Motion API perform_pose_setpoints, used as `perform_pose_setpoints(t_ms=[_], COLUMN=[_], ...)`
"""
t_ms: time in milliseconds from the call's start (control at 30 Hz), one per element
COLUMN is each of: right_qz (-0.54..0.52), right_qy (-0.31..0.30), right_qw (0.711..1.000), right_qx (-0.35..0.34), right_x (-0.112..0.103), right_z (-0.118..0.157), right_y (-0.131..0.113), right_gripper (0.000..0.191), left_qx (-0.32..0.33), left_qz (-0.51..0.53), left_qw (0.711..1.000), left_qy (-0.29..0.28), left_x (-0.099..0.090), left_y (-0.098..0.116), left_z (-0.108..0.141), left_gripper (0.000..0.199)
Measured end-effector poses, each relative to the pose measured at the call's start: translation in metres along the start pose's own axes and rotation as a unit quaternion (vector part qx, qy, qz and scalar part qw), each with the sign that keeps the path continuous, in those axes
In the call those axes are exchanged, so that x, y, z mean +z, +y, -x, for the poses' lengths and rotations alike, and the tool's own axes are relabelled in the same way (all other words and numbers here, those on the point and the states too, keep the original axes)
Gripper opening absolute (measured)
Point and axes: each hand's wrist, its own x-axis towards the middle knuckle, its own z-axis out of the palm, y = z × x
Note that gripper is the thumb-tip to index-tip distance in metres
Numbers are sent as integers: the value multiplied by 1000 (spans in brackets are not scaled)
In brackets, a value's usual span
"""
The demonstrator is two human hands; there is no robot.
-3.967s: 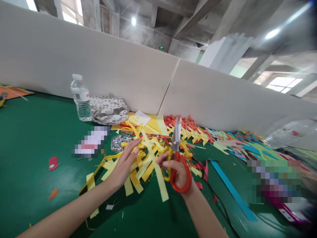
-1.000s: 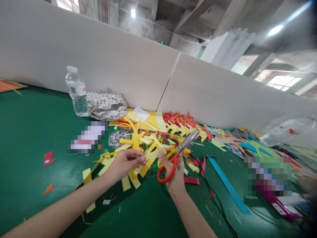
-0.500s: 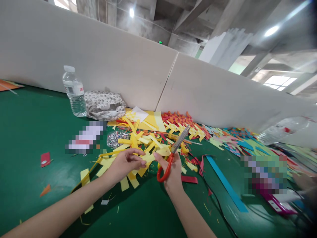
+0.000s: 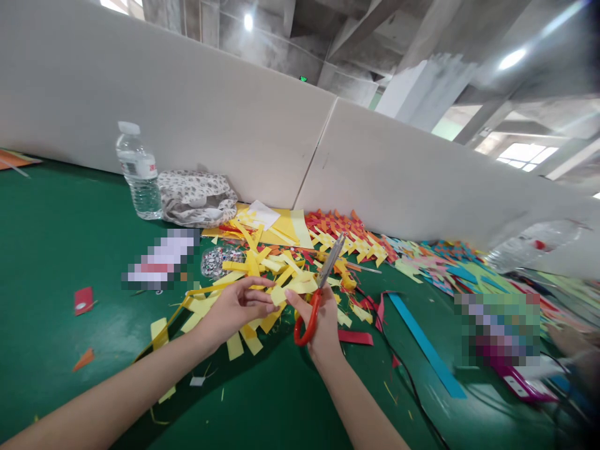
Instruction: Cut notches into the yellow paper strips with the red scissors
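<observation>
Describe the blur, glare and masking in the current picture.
Head view: scissors fairly crisp, the right bottle smeared near the edge; head view: the upper-right lamp glares, with a streak beyond it; head view: pixel blocks partly mask the purple object; head view: soft sheen on the table.

Two slim bare forearms, narrow wrists, hands with slender fingers

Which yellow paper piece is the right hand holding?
The pale yellow strip by the scissors, held up in the right hand; the other yellow pieces lie on the table.
</observation>
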Motion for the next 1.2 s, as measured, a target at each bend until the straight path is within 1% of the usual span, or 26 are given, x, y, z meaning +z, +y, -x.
perform_pose_setpoints(t_ms=[133,333,400,567,633,767,900,1000,1100,1200], right_qz=[5,22,15,-9,-14,-19,-14,-14,-21,-16], right_qy=[1,-6,8,73,87,72,58,70,76,46], right_qw=[1000,1000,1000,997,996,997,998,997,997,999], right_qx=[-9,0,-2,-11,-16,-15,-13,-14,-5,20], right_x=[-1,2,1,-9,-12,-15,-15,-15,-15,-15], right_z=[0,1,0,-8,-11,-12,-11,-13,-14,-14], right_y=[1,2,2,1,1,0,-2,-4,-5,-3], right_gripper=[40,40,40,37,35,32,31,31,35,38], left_qx=[0,12,15,21,26,20,12,24,36,36], left_qz=[1,-7,-19,-46,-59,-77,-70,-65,-68,-68], left_qw=[1000,1000,1000,999,998,997,997,998,996,994], left_qy=[1,11,13,19,17,0,-15,2,37,77], left_x=[-1,-3,-4,-4,-4,-7,-10,-12,-15,-18], left_y=[-1,-3,-5,-5,-3,-2,-3,-2,2,7], left_z=[0,-1,-2,-4,-5,-5,-6,-7,-7,-7], left_gripper=[42,30,27,22,21,19,16,18,22,25])
